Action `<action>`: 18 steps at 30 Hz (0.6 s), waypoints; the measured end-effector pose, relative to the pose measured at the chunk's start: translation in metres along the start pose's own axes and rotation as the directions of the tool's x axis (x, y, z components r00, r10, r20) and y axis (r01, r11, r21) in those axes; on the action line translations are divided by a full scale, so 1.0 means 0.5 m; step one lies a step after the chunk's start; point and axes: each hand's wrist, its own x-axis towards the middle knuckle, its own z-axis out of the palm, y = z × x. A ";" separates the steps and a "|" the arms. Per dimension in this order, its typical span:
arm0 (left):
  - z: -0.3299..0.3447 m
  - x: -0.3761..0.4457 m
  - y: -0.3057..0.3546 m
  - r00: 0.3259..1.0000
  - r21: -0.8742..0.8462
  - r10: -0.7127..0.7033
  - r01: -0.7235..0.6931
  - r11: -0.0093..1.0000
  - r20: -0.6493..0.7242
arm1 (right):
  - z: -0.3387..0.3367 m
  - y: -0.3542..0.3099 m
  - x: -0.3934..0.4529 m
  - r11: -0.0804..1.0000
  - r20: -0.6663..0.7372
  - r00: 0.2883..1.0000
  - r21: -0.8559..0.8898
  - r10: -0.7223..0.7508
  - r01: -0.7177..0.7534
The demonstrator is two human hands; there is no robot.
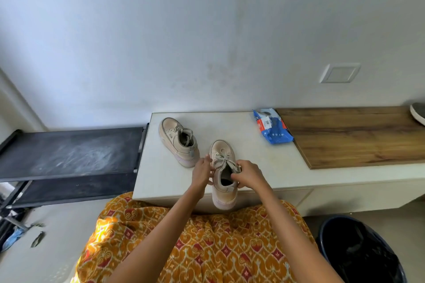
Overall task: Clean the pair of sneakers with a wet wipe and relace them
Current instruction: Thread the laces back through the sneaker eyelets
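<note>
A person seen from above looks down past an orange patterned garment (202,241) at a low off-white bench (264,163) set against a pale wall (161,41). Two beige sneakers sit on the bench. The near sneaker (222,167) points away from the person, its heel hanging over the front edge. The left hand (202,173) holds its left side with fingers curled at the collar, and the right hand (249,176) pinches the grey-beige lace (222,161) at the upper eyelets. The far sneaker (178,141) lies just to the left and behind, angled, untouched, its laces loose. Toward the back right, a blue pack of wet wipes (272,128) rests where the bench meets a wooden board (356,135); its white label carries print too small to read. A small tag on the far sneaker's side is also unreadable. A dark bin (358,253) stands on the floor at lower right, and a black rack (69,151) sits to the left.
</note>
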 end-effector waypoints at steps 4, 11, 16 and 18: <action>0.007 0.017 0.019 0.999 -0.188 0.052 -0.051 0.981 0.002 | -0.001 -0.014 0.052 0.999 -0.232 0.972 -0.049 -0.030 0.019; 0.035 0.078 0.076 0.987 -0.208 0.161 -0.153 0.966 0.022 | -0.036 -0.076 0.188 0.999 -0.396 0.917 0.009 0.047 -0.048; 0.034 0.114 0.105 0.985 -0.170 0.159 -0.147 0.974 0.062 | -0.032 -0.090 0.248 0.997 -0.391 0.920 -0.060 0.025 -0.053; 0.032 0.119 0.104 0.983 -0.169 0.157 -0.139 0.976 0.096 | -0.027 -0.084 0.262 0.994 -0.378 0.926 -0.102 0.004 -0.046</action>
